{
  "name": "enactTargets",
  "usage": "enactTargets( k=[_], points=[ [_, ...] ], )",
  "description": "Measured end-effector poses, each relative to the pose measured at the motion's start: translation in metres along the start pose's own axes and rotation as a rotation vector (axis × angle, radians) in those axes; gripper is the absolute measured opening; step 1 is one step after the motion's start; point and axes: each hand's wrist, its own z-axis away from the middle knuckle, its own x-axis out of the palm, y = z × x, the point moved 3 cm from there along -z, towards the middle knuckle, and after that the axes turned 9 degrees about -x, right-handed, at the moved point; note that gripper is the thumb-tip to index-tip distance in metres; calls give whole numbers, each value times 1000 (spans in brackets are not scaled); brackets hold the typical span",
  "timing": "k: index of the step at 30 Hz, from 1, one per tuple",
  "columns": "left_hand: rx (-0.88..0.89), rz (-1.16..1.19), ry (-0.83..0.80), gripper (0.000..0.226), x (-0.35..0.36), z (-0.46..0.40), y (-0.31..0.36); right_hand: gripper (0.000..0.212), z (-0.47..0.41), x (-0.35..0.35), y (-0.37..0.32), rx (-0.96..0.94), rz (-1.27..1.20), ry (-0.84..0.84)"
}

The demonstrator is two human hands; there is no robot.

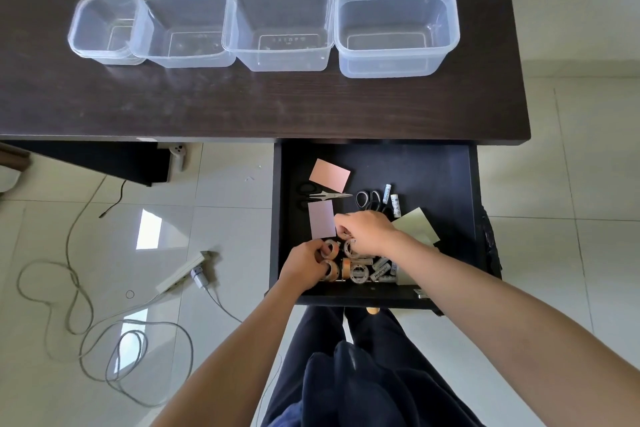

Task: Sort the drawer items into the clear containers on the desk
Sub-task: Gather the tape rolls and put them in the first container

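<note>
The open dark drawer [440, 177] holds several small tape rolls [358, 273], white batteries [381, 269], two pairs of scissors [327, 195], pink sticky-note pads [329, 175] and a pale green pad [417, 224]. My left hand [303, 265] grips tape rolls [329, 250] at the drawer's front. My right hand [367, 230] curls its fingers round a tape roll [350, 248] just beside it. Four clear containers stand in a row on the dark desk [242, 104]: small [104, 28], medium [187, 29], large [280, 24] and right [396, 29], all holding nothing.
Below the desk's left side lie a white power strip [181, 272] with a plugged adapter and loose cables [114, 350] on the tiled floor. My legs in dark trousers [346, 374] are under the drawer front. The desk's right edge ends near x 1500.
</note>
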Motion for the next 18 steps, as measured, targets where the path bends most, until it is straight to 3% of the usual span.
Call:
enactTargets(
  k=[5,11,14,18],
  points=[
    [-1,-10,14,18,0,0,-1,21,12,-8,2,70,-282,158],
    [24,-200,-50,28,4,-4,5,24,41,-14,8,127,-597,379],
    [63,-297,-57,29,5,-7,11,26,52,-2,12,134,-617,365],
    [84,-339,-47,29,6,-9,15,31,49,11,9,130,-442,337]
  ],
)
